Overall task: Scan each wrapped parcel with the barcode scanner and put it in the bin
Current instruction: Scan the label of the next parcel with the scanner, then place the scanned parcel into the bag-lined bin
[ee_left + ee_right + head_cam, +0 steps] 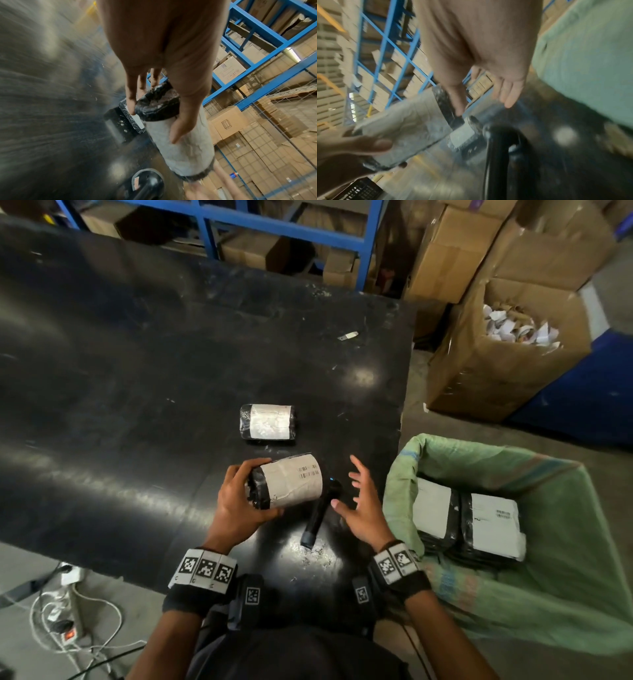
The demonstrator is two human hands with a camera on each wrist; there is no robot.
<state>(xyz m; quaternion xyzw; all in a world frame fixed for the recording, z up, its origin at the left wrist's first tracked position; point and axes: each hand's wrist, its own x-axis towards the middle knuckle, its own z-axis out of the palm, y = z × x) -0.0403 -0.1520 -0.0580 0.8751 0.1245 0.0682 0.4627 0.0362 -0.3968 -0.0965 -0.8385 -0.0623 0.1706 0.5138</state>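
— What are the two hands doing at the packing table?

— The left hand (239, 505) grips a wrapped parcel (291, 482) by its black-wrapped end, thumb on the near side and fingers curled over the far edge. The parcel's white label, with its barcodes, faces up. The right hand (363, 503) holds nothing: its fingers are spread and loose, poised just above the barcode scanner (322, 513).

— And the scanner itself?

— It lies flat on the black table (137, 371), between the two hands, its handle pointing toward the person and a small blue light showing at its head.

— Where are the other parcels?

— A second wrapped parcel (269, 422) rests on the table just beyond the held one, apart from it. To the right of the table stands the bin (513, 453), lined with a green woven sack, and two labelled parcels (469, 525) already lie side by side inside it.

— Anything behind?

— A cardboard box (496, 371) of torn paper scraps beyond the bin, and blue shelving (287, 224) stacked with cartons.
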